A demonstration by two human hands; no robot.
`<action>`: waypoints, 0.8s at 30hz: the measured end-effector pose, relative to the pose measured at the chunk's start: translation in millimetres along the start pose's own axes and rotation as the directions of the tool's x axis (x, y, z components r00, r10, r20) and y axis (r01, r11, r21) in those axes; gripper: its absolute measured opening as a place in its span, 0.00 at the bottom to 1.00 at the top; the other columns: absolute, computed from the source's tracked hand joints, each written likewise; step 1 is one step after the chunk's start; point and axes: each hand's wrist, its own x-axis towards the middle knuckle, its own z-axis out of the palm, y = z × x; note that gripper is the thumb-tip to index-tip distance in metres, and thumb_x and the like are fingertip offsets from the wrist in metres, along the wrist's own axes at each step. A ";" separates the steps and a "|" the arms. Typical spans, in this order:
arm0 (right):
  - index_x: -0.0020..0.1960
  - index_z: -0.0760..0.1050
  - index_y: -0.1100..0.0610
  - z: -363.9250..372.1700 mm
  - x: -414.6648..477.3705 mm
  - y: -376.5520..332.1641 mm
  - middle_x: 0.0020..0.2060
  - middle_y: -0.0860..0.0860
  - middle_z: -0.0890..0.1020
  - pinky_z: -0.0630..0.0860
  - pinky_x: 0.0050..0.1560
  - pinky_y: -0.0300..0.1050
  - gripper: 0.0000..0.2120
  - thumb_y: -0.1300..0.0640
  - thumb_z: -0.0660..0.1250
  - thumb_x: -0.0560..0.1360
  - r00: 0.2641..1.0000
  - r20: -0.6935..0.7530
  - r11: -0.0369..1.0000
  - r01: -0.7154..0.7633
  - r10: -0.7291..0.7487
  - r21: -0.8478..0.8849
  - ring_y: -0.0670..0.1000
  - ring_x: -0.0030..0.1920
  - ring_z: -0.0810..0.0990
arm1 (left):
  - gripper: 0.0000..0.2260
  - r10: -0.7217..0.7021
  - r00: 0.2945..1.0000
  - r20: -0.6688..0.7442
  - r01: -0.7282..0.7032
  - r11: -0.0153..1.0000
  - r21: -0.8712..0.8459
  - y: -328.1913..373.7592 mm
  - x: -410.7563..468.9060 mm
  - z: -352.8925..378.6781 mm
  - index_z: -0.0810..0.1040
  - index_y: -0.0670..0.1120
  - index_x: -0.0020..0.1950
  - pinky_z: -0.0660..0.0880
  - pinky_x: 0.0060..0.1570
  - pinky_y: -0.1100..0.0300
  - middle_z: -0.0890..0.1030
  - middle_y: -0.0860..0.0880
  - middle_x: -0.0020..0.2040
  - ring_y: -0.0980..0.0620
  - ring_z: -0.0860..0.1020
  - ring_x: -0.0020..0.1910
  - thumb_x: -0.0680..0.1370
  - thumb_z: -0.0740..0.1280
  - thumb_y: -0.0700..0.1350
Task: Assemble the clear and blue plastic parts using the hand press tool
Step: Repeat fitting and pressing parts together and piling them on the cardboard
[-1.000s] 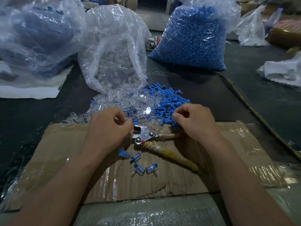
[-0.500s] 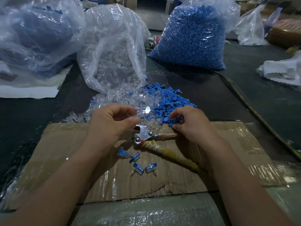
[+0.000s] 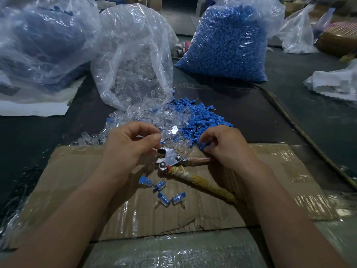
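We note the right hand [image 3: 226, 147] now pinches a blue part [image 3: 204, 147], newly taken, the left hand [image 3: 131, 147] apparently a clear part [image 3: 146, 136]; joining comes next, press [image 3: 172, 159] idle.

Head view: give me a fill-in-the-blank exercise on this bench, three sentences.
1. The small part pinched in the right hand is coloured ____.
2. The finished pieces lying on the cardboard by the hand press tool number ____.
3. The parts spilling from the middle bag are ____, not blue.
Missing words: blue; four; clear.
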 end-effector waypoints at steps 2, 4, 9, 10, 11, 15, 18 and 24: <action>0.50 0.78 0.51 -0.5 -1.3 -0.1 0.38 0.44 0.76 0.73 0.46 0.39 0.12 0.65 0.69 0.71 1.000 -0.031 1.000 -0.004 0.005 0.028 0.43 0.41 0.75 | 0.05 0.020 1.000 -0.002 -0.020 0.999 0.028 0.5 0.6 0.0 0.81 0.47 0.37 0.79 0.32 0.62 0.81 0.46 0.35 0.51 0.79 0.32 0.63 0.69 0.46; 0.51 0.78 0.51 -0.4 -2.2 0.2 0.37 0.43 0.77 0.73 0.47 0.38 0.12 0.65 0.69 0.71 0.998 -0.060 1.000 0.007 -0.006 0.019 0.42 0.41 0.76 | 0.05 0.022 1.000 -0.003 -0.022 0.999 0.027 0.2 0.8 -0.4 0.82 0.47 0.37 0.78 0.32 0.62 0.81 0.46 0.34 0.51 0.79 0.31 0.64 0.69 0.45; 0.49 0.77 0.50 1.0 -1.1 2.2 0.36 0.40 0.73 0.69 0.42 0.36 0.09 0.61 0.69 0.72 0.997 -0.077 0.999 0.026 -0.029 -0.041 0.41 0.40 0.74 | 0.07 0.008 1.000 0.000 -0.008 0.999 0.036 -0.7 0.8 -1.3 0.81 0.47 0.38 0.79 0.35 0.57 0.81 0.46 0.35 0.49 0.79 0.33 0.63 0.69 0.46; 0.49 0.77 0.50 1.1 -0.6 2.6 0.36 0.39 0.72 0.67 0.40 0.35 0.08 0.59 0.70 0.71 0.995 -0.088 0.998 0.031 -0.036 -0.051 0.40 0.39 0.72 | 0.07 0.009 1.000 0.000 -0.009 0.999 0.039 -0.6 0.9 -1.1 0.81 0.47 0.39 0.79 0.35 0.56 0.81 0.46 0.35 0.50 0.79 0.33 0.64 0.69 0.46; 0.50 0.77 0.49 1.4 0.0 3.1 0.36 0.39 0.70 0.65 0.38 0.35 0.08 0.58 0.70 0.71 0.995 -0.094 0.997 0.039 -0.045 -0.059 0.40 0.38 0.70 | 0.07 0.010 1.000 -0.002 -0.010 0.999 0.044 -0.6 0.9 -1.0 0.81 0.47 0.39 0.79 0.35 0.56 0.81 0.46 0.34 0.50 0.79 0.33 0.63 0.69 0.46; 0.53 0.79 0.46 6.0 2.6 2.9 0.41 0.42 0.70 0.67 0.45 0.41 0.10 0.57 0.67 0.74 0.997 -0.036 0.994 0.059 -0.062 -0.092 0.44 0.44 0.70 | 0.07 -0.008 1.000 -0.004 0.008 1.000 0.029 0.2 0.9 -0.6 0.81 0.46 0.39 0.78 0.39 0.50 0.81 0.47 0.34 0.49 0.79 0.33 0.63 0.69 0.46; 0.51 0.78 0.47 7.6 2.8 1.7 0.41 0.42 0.71 0.71 0.48 0.43 0.09 0.59 0.67 0.74 0.999 -0.010 0.997 0.046 -0.047 -0.065 0.45 0.46 0.71 | 0.06 -0.004 1.000 -0.002 0.005 0.999 0.046 0.7 0.6 -0.8 0.81 0.47 0.37 0.79 0.36 0.55 0.81 0.47 0.34 0.51 0.79 0.33 0.63 0.69 0.46; 0.42 0.70 0.45 7.2 2.0 -0.3 0.43 0.43 0.71 0.70 0.48 0.43 0.11 0.60 0.66 0.74 0.997 0.010 0.995 0.079 -0.078 -0.069 0.46 0.47 0.72 | 0.07 0.017 1.000 0.018 -0.018 0.999 0.051 2.4 -0.2 -0.7 0.81 0.47 0.39 0.78 0.33 0.60 0.81 0.49 0.32 0.53 0.79 0.32 0.62 0.69 0.45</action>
